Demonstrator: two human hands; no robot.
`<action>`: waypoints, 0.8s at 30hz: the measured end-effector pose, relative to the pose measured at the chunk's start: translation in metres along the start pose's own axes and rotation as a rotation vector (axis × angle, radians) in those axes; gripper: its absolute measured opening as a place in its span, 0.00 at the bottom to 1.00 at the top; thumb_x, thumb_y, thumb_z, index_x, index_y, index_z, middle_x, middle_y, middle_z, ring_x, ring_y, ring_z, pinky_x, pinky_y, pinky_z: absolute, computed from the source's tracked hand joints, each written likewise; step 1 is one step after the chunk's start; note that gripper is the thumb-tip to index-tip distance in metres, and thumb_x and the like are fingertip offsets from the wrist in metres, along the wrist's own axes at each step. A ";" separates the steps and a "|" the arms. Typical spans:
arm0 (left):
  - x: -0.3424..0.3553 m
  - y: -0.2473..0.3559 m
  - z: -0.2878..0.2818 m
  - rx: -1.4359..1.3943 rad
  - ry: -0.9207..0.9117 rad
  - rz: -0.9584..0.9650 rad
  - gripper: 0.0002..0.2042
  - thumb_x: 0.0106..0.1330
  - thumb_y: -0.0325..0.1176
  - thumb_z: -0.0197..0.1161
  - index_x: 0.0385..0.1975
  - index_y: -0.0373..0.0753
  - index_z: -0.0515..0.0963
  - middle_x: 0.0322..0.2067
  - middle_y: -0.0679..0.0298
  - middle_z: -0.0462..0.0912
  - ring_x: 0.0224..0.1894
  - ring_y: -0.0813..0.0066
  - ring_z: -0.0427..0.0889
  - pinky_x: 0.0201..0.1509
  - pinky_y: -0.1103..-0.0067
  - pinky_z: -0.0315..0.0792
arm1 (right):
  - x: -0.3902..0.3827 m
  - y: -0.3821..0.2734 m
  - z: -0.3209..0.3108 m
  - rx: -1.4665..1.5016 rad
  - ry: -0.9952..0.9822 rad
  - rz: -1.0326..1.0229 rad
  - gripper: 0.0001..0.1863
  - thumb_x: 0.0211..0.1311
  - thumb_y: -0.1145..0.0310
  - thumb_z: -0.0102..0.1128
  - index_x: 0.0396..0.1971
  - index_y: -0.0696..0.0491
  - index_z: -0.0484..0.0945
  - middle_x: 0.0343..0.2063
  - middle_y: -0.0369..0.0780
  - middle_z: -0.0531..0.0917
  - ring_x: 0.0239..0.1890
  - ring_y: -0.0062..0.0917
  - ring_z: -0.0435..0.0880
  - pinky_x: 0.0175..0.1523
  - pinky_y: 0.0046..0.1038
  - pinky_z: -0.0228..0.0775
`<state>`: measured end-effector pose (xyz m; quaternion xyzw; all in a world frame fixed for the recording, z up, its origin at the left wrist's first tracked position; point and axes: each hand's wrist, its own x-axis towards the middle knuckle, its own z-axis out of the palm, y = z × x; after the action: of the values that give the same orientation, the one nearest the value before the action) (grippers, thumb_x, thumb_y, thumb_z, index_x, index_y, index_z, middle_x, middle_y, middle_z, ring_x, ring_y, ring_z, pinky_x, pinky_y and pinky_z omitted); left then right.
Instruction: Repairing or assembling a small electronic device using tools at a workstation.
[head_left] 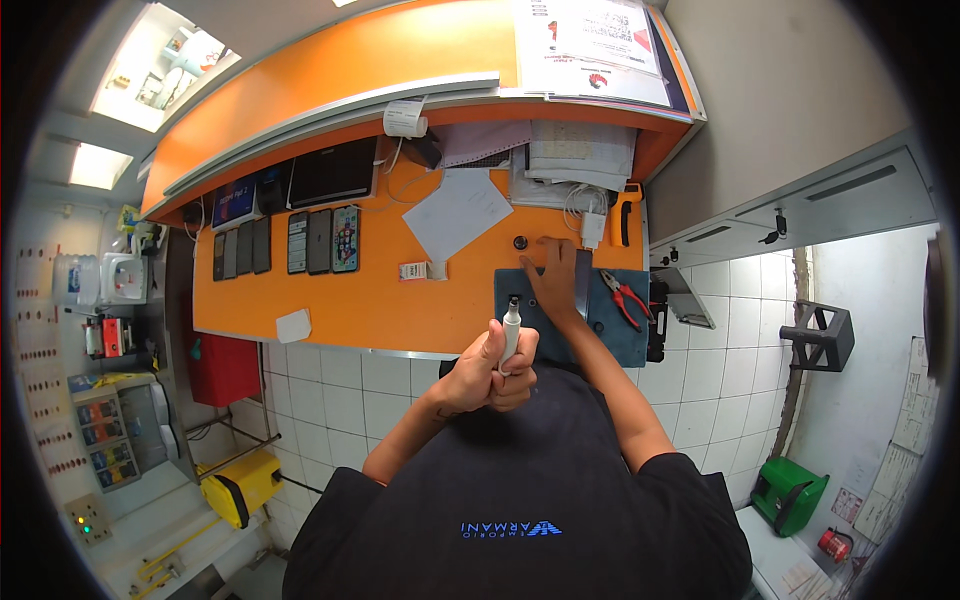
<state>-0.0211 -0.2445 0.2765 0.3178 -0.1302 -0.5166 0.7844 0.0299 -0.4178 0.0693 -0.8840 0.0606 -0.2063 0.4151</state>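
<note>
My left hand (492,373) is closed around a white pen-shaped tool (511,335), held upright in front of my chest. The tool's narrow metal tip points toward the table, with something dark at its end. My right hand (555,272) rests over the far edge of a dark blue-grey work mat (628,347), its fingers apart and holding nothing I can see. Just beyond its fingertips sits a small round black part (520,242). A flat grey strip (583,283) lies beside that hand. Red-handled pliers (624,299) rest on the mat to its right.
Several phones (318,241) stand in rows on the orange table (375,310), left. White paper (457,215), a small box (412,271) and a white charger (592,230) lie farther in. A yellow-and-black tool (626,215) is at the right. The shelf (350,60) overhangs the back.
</note>
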 end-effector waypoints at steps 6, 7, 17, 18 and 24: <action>0.000 0.002 0.001 -0.035 -0.048 0.028 0.30 0.70 0.69 0.33 0.24 0.46 0.57 0.11 0.78 0.50 0.12 0.90 0.46 0.13 0.85 0.43 | 0.023 0.010 0.016 -0.034 -0.019 -0.065 0.23 0.51 0.64 0.73 0.47 0.55 0.79 0.45 0.44 0.79 0.50 0.42 0.73 0.54 0.39 0.66; 0.000 0.003 0.001 -0.034 -0.047 0.038 0.29 0.70 0.69 0.33 0.24 0.46 0.57 0.11 0.78 0.51 0.12 0.90 0.46 0.13 0.85 0.43 | 0.024 0.015 0.020 -0.010 -0.063 -0.084 0.20 0.52 0.65 0.73 0.44 0.55 0.80 0.44 0.43 0.81 0.49 0.41 0.74 0.54 0.39 0.66; 0.002 0.003 -0.007 0.028 -0.031 0.137 0.28 0.71 0.67 0.34 0.26 0.45 0.57 0.12 0.77 0.51 0.13 0.89 0.46 0.14 0.85 0.42 | 0.026 0.002 0.003 0.239 -0.106 -0.062 0.13 0.57 0.68 0.69 0.40 0.58 0.81 0.36 0.43 0.82 0.40 0.34 0.82 0.50 0.33 0.71; 0.005 0.005 -0.006 0.026 -0.043 0.140 0.28 0.71 0.67 0.34 0.26 0.45 0.57 0.12 0.77 0.51 0.13 0.89 0.46 0.14 0.85 0.42 | 0.027 0.001 -0.011 0.516 -0.122 0.064 0.13 0.61 0.68 0.68 0.41 0.58 0.80 0.37 0.41 0.80 0.39 0.29 0.82 0.47 0.31 0.73; 0.007 0.024 0.003 0.118 0.012 0.257 0.27 0.72 0.65 0.36 0.27 0.44 0.58 0.14 0.76 0.52 0.14 0.89 0.47 0.15 0.85 0.42 | 0.065 -0.092 -0.148 0.798 -0.274 -0.025 0.10 0.69 0.69 0.61 0.45 0.58 0.78 0.38 0.37 0.76 0.37 0.18 0.81 0.38 0.21 0.75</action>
<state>-0.0023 -0.2455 0.2925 0.3472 -0.1954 -0.4012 0.8248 0.0216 -0.4813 0.2445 -0.6738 -0.0904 -0.0990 0.7267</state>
